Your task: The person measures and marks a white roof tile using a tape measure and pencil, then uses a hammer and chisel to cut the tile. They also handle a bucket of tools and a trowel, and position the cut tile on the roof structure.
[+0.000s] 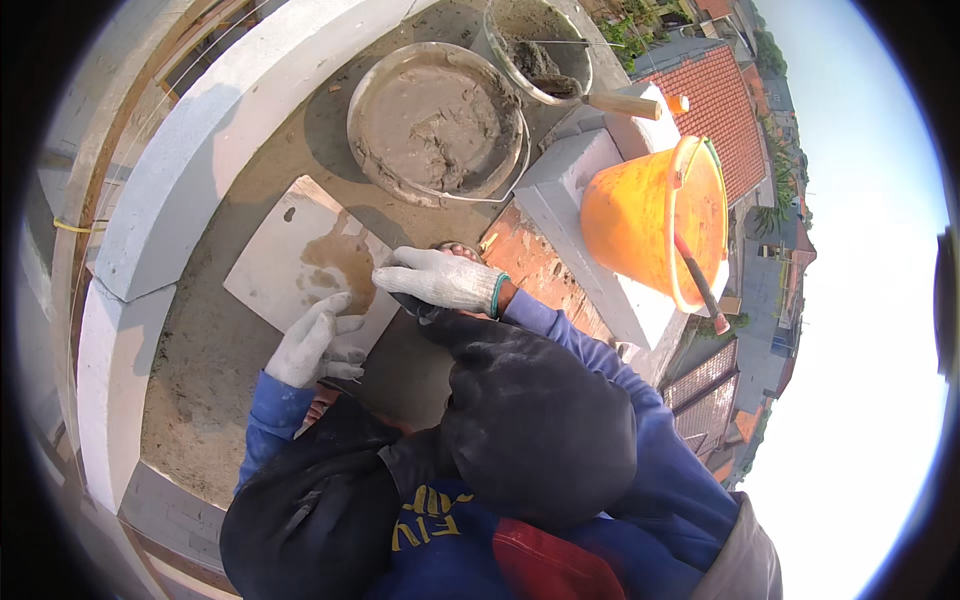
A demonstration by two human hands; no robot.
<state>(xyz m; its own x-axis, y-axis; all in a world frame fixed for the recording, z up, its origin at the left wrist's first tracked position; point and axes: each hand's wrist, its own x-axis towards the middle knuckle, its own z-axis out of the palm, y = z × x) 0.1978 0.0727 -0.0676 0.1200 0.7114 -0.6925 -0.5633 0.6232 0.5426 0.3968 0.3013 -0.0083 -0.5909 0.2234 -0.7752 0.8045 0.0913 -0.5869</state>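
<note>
Rooftop ledge, sandy screed bed: your white tile [300, 262] lies flat on it, mortar-stained, not yet bedded tight. Left hand [315, 345] spread flat on its near edge; right hand [440, 280] curled, fingertips on the far corner. Mortar pan [437, 122], bucket [535, 45], orange pail [655, 225] just beyond.

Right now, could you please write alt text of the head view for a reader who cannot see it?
Two white-gloved hands, left hand and right hand, press on a pale square tile on a sandy ledge. Beyond stand a mortar pan, a mortar bucket and an orange bucket.
</note>
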